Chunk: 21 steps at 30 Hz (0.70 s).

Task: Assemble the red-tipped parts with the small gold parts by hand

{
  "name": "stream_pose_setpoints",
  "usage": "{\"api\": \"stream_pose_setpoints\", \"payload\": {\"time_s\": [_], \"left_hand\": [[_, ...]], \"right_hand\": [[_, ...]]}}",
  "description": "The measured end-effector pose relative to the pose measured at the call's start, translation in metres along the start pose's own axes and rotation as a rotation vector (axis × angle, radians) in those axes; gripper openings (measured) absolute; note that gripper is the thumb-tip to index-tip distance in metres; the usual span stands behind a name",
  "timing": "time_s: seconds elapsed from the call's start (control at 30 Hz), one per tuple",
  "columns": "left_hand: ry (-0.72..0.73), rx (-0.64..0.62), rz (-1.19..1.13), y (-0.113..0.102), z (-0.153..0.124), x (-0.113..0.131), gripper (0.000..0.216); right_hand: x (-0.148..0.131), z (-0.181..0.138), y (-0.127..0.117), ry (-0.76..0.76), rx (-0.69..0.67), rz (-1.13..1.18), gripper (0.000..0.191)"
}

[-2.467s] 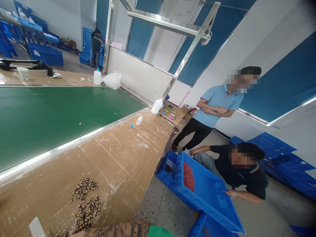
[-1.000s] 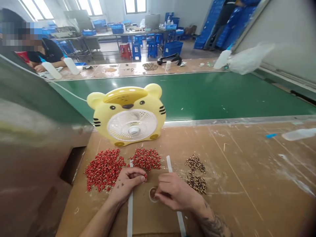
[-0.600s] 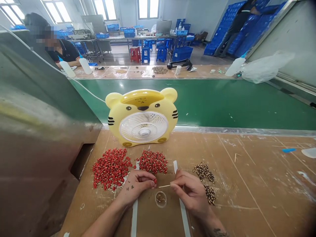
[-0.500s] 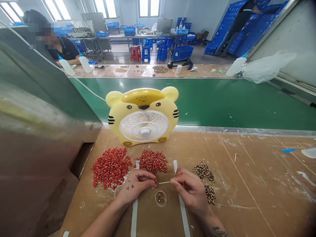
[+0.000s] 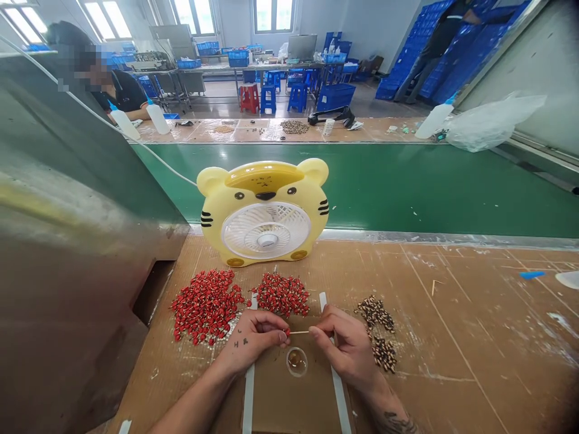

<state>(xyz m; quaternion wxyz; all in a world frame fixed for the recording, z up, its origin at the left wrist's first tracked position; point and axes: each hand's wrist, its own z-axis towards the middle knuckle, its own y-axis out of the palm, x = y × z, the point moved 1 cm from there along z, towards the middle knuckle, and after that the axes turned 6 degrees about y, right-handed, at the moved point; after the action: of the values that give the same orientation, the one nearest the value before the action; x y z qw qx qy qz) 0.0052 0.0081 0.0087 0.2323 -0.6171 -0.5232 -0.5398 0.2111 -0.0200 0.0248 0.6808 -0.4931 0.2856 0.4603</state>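
Between thumb and forefinger, my left hand (image 5: 257, 339) pinches a small red piece (image 5: 286, 332). My right hand (image 5: 346, 340) is closed on a thin wooden stick (image 5: 299, 332), whose tip meets the red piece or lies right at it. Just below the stick sits a small clear round cup (image 5: 297, 363) with an amber-brown liquid in it. Beyond my left hand lie a large heap of red pieces (image 5: 205, 307) and a second red heap (image 5: 281, 294). Small dark-and-gold pieces (image 5: 383, 354) are piled beside my right hand.
A yellow tiger-faced fan (image 5: 266, 211) stands behind the heaps, its white cable running left. A metal housing (image 5: 90, 253) rises at the left. Past a green belt (image 5: 407, 187), a ledge holds bottles (image 5: 158, 117) and a plastic bag (image 5: 493, 123). Two people are farther back.
My right hand has moved slightly left, bringing the stick's tip up to the red piece; a small gap showed between them before. The view has shifted a little.
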Motion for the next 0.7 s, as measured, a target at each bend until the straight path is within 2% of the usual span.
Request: {"api": "stream_pose_setpoints", "payload": {"time_s": [0.2,0.27,0.37,0.43,0.47,0.53,0.63,0.7], "left_hand": [[-0.002,0.012,0.001,-0.002,-0.001,0.0,0.018],[-0.001,0.026,0.004,-0.002,-0.001,0.0,0.018],[0.012,0.018,-0.021,-0.002,0.0,0.0,0.019],[0.015,0.011,-0.045,-0.003,0.0,-0.001,0.019],[0.013,0.012,-0.055,-0.003,0.0,-0.001,0.019],[0.009,0.021,-0.065,-0.005,0.0,-0.002,0.02],[0.014,0.039,-0.053,-0.008,0.001,-0.004,0.022],[0.02,0.041,-0.067,-0.01,0.003,-0.005,0.022]], "right_hand": [[0.002,0.0,-0.007,0.018,-0.024,0.024,0.027],[0.002,0.001,-0.009,0.002,-0.107,0.028,0.029],[0.002,0.002,-0.008,-0.058,-0.33,-0.046,0.033],[0.002,0.003,-0.008,-0.063,-0.43,-0.105,0.034],[0.003,0.004,-0.011,-0.047,-0.435,-0.127,0.033],[0.006,0.008,-0.024,0.03,-0.358,-0.18,0.029],[0.012,0.009,-0.055,0.184,-0.211,-0.321,0.019],[0.014,0.006,-0.075,0.261,-0.208,-0.449,0.014]]}}
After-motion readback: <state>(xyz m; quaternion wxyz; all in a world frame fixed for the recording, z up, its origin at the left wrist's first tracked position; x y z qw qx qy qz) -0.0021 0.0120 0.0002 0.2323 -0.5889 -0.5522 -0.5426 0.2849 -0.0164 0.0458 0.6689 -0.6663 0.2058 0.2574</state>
